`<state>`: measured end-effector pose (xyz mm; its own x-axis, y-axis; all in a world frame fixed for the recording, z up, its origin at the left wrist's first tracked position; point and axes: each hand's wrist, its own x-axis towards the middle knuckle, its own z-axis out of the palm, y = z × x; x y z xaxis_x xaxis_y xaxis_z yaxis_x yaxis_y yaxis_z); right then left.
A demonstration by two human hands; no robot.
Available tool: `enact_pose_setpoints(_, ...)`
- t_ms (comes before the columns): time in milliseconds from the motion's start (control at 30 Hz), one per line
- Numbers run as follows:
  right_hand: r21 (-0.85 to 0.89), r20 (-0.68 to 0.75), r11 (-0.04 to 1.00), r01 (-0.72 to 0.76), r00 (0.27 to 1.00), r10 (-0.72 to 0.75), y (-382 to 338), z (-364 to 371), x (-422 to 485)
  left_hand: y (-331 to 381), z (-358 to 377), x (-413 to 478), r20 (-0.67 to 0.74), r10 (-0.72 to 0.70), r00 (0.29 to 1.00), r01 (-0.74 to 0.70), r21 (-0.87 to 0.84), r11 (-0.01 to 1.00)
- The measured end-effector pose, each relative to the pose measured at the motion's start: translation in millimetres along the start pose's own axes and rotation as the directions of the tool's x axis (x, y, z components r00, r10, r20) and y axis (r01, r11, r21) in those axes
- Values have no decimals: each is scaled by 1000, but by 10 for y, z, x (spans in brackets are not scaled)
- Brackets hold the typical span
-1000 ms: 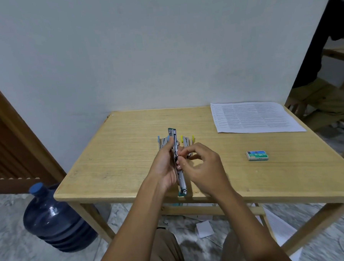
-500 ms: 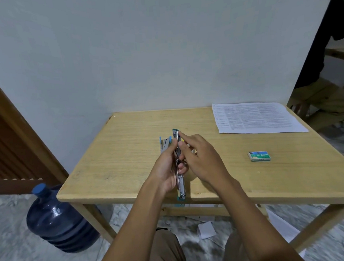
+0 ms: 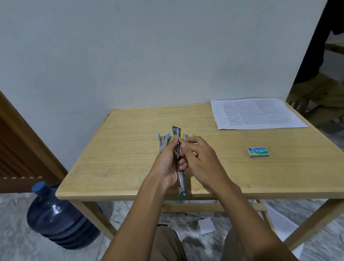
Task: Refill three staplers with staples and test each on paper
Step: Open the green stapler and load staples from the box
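Pale wall behind, brown wooden door at far left. On the marble floor at 8 o'clock from the table, blue water jug (image 3: 58, 216), capped, upright. Light wooden table (image 3: 118, 153) set against the wall. Near table centre, blue stapler (image 3: 163, 140) lies flat, partly hidden by the left hand (image 3: 167, 166). Left hand wraps the middle of the teal stapler (image 3: 180, 181), fingers curled round it from the left side, fingertips showing on its right side. Teal stapler is unfolded long and thin, metal rail exposed, running 12 to 6 o'clock, far tip above the knuckles, near tip over the table's front edge. Right hand (image 3: 202, 162) meets it from 3 o'clock, thumb and forefinger pinched on the upper part of the rail, other fingers loosely curled; whether it holds staples cannot be told. Yellow stapler (image 3: 187, 135) peeks out just behind the right fingertips, at 12 o'clock from them. Green staple box (image 3: 258, 152) lies at 3 o'clock, well apart from the hands. Printed paper sheet (image 3: 254, 114) lies flat at 1 o'clock, in the far right corner. White paper scraps (image 3: 206, 225) on the floor under the table.
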<state>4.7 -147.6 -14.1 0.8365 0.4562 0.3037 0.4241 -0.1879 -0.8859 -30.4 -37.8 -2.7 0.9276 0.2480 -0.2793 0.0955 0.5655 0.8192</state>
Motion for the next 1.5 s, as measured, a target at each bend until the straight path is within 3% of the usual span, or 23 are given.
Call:
enact_pose_setpoints(267,196,-131,976,-94,984,121,34,29,13,-9,42,36,-9,-34,999,35,63,997)
enact_pose_setpoints(500,106,-112,994,-3,994,14,75,18,-16,4,47,58,-17,-33,999,34,79,996)
enact_pose_setpoints(967,22,-117,1000,-2,993,5,91,-56,-40,-33,54,39,5,-44,999,43,94,995)
enact_pose_setpoints(1333,-26,-166,996,81,983,-84,98,-64,-24,17,69,48,16,-30,999,28,126,992)
enact_pose_setpoints(1500,143,-122,989,-46,990,64,21,-21,-33,22,65,40,15,-30,999,28,142,989)
